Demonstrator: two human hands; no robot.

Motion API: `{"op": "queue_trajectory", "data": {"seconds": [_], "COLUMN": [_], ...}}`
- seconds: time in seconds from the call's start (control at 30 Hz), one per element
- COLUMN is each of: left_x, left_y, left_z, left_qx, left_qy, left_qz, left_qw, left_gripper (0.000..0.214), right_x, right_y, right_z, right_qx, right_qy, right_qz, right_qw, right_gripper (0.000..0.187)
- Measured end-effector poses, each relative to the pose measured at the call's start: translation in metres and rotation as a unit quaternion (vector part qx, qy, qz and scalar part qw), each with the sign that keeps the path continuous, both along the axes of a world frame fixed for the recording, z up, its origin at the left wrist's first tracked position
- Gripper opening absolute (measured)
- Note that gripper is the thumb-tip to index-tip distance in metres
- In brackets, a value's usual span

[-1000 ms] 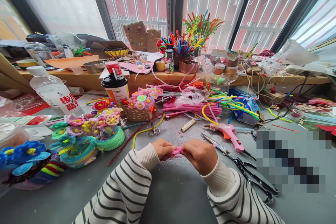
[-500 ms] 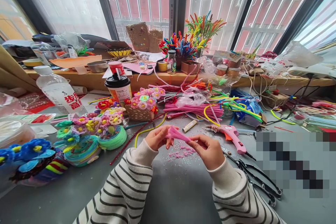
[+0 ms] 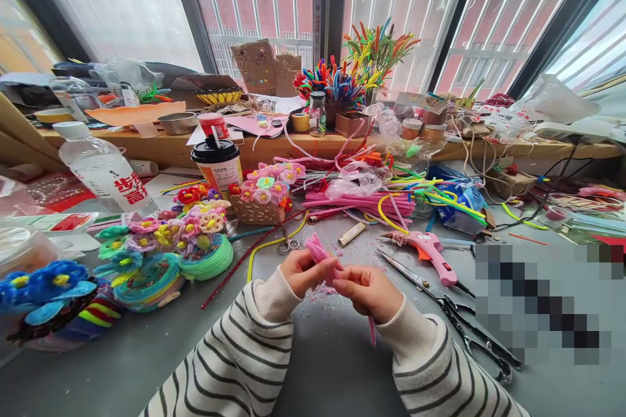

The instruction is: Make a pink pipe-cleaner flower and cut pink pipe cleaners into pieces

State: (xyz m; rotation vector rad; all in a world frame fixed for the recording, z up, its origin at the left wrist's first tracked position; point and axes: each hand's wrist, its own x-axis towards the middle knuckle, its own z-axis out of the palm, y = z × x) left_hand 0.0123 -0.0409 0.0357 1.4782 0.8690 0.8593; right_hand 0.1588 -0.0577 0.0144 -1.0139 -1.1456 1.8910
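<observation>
My left hand (image 3: 304, 272) is closed around a looped bunch of pink pipe cleaner (image 3: 317, 248), whose loops stick up beyond the fingers. With its fingertips, my right hand (image 3: 370, 291) pinches the lower end of the same bunch, close against the left fingers. A pink tail hangs below the right palm. Pink fluff and clippings (image 3: 320, 294) lie scattered on the table under the hands. Small scissors (image 3: 288, 244) rest just beyond the left hand. To the right of the right hand lie long black-handled scissors (image 3: 452, 313).
A pink glue gun (image 3: 426, 251) lies at right, with a lighter-like stick (image 3: 352, 234) left of it. Pink pipe cleaners (image 3: 359, 203) are heaped behind. Fuzzy flower pots (image 3: 205, 254), a lidded cup (image 3: 218, 166) and a water bottle (image 3: 107, 172) stand at left.
Both hands have drawn together and slightly lower. The pink pipe cleaner, stretched between them before, is now bunched in loops, with a tail hanging below the right hand.
</observation>
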Motion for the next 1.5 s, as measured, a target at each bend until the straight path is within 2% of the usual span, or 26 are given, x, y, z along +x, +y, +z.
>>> {"op": "queue_trajectory", "data": {"seconds": [0.2,0.37,0.43,0.5,0.6,0.7,0.87,1.1,1.23,1.3,1.4,1.47,1.5], "left_x": [-0.001,-0.003,-0.002,-0.001,0.003,0.008,0.01,0.007,0.008,0.011,0.015,0.018,0.018], "left_y": [0.003,0.003,0.003,0.003,0.006,0.009,0.012,0.015,0.014,0.013,0.011,0.011,0.011], "left_z": [-0.002,-0.003,-0.003,-0.004,-0.007,-0.011,-0.015,-0.026,-0.03,-0.027,-0.021,-0.018,-0.018], "left_qx": [-0.014,-0.038,-0.056,-0.073,-0.102,-0.158,-0.273,-0.353,-0.379,-0.404,-0.443,-0.457,-0.457], "left_qy": [-0.038,-0.071,-0.085,-0.102,-0.141,-0.187,-0.237,-0.284,-0.32,-0.329,-0.34,-0.353,-0.362], "left_qz": [0.024,0.022,0.016,0.015,0.022,0.03,0.013,-0.021,0.011,0.041,0.074,0.091,0.098], "left_qw": [0.999,0.996,0.995,0.992,0.984,0.969,0.932,0.891,0.868,0.852,0.826,0.811,0.806], "left_gripper": [0.035,0.031,0.029,0.029,0.029,0.031,0.025,0.015,0.011,0.016,0.03,0.035,0.035], "right_x": [-0.002,-0.001,-0.001,-0.001,0.0,0.002,0.005,0.004,0.002,0.0,-0.003,-0.004,-0.005], "right_y": [0.002,0.0,-0.001,-0.002,-0.003,-0.003,-0.005,-0.005,-0.004,-0.004,-0.003,-0.002,-0.001], "right_z": [-0.004,-0.003,0.001,0.004,0.007,0.008,0.011,0.006,0.003,0.001,-0.005,-0.008,-0.009], "right_qx": [-0.024,0.004,0.037,0.101,0.216,0.331,0.492,0.622,0.675,0.69,0.7,0.698,0.692], "right_qy": [0.102,0.068,0.024,-0.02,-0.096,-0.192,-0.305,-0.385,-0.445,-0.469,-0.488,-0.489,-0.485], "right_qz": [0.026,0.028,0.004,-0.018,-0.043,-0.065,-0.073,-0.101,-0.144,-0.161,-0.185,-0.197,-0.202], "right_qw": [0.994,0.997,0.999,0.995,0.971,0.922,0.812,0.674,0.571,0.527,0.488,0.484,0.494], "right_gripper": [0.035,0.03,0.027,0.022,0.019,0.018,0.014,0.014,0.018,0.018,0.018,0.018,0.019]}}
